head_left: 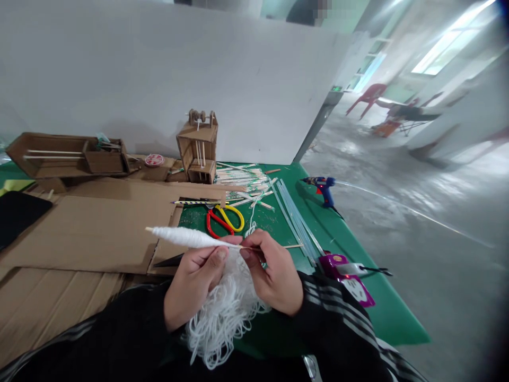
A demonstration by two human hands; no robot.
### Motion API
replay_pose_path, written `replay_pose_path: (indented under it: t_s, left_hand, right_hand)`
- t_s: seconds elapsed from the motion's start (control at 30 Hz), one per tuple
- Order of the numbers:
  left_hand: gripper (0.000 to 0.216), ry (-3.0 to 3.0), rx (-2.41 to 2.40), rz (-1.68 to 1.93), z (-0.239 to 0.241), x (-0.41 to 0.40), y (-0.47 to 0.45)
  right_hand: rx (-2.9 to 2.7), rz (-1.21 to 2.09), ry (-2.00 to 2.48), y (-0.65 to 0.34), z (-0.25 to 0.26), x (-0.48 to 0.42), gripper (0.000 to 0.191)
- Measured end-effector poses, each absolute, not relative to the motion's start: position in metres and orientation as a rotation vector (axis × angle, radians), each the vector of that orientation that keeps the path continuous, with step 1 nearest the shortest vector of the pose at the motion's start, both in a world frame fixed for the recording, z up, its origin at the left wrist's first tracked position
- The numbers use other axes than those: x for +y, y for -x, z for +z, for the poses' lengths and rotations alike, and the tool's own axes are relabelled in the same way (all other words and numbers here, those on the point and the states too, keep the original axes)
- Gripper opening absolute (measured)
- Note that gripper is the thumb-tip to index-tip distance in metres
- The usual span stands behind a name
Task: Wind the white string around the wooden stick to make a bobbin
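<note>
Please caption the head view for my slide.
Left hand and right hand hold a yarn-wound wooden stick above loose white yarn.

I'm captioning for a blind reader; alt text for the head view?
The left hand and right hand hold a stick wound with white yarn above a loose yarn heap. Beyond are scissors with red and yellow handles plus a blue glue gun.

White glare from the upper-right window [453, 46], blurry floor [413, 223], dark right edge
</note>
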State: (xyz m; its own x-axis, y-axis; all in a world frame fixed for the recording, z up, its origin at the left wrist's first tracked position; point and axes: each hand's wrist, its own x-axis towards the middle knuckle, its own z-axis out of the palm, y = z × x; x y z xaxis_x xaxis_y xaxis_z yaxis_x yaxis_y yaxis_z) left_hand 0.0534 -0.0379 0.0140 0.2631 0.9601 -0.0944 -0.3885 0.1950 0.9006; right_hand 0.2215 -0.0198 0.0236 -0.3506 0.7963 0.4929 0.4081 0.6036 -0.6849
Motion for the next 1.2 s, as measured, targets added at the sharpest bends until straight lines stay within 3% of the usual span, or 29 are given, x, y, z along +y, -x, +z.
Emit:
replay_pose_path:
  t_s: [0.33,0.47,0.57,0.87,0.97,1.1,1.2]
  left_hand:
    - [0.04,-0.883,0.818,1.096,0.0171,-0.0401,-0.0527]
    - [0.041,-0.86,0.81,1.088,0.0167,-0.0392,-0.0531]
    - [0.041,-0.863,0.809,1.088,0.0162,-0.0393,-0.0529]
    - [0.043,-0.848,0.84,1.083,0.0177,-0.0401,-0.0538]
    - [0.043,-0.851,0.835,1.088,0.0171,-0.0405,-0.0532]
    - [0.042,-0.873,0.817,1.099,0.0154,-0.0395,-0.0532]
    - [0.043,-0.88,0.805,1.085,0.015,-0.0388,-0.053]
  right_hand:
    - [-1.974,0.593,0.919,-0.224,0.0245,-0.0172,0.004]
    - [-2.028,0.544,0.921,-0.2254,0.0238,-0.0162,0.014]
    - [-2.019,0.578,0.929,-0.2252,0.0229,-0.0171,0.001]
    - [-2.022,0.48,0.951,-0.2248,0.024,-0.0162,0.013]
    - [-2.01,0.526,0.967,-0.2245,0.0238,-0.0174,0.002]
    - [-2.017,0.496,0.957,-0.2239,0.0241,-0.017,0.002]
    - [-2.079,0.408,0.929,-0.224,0.0249,-0.0152,0.013]
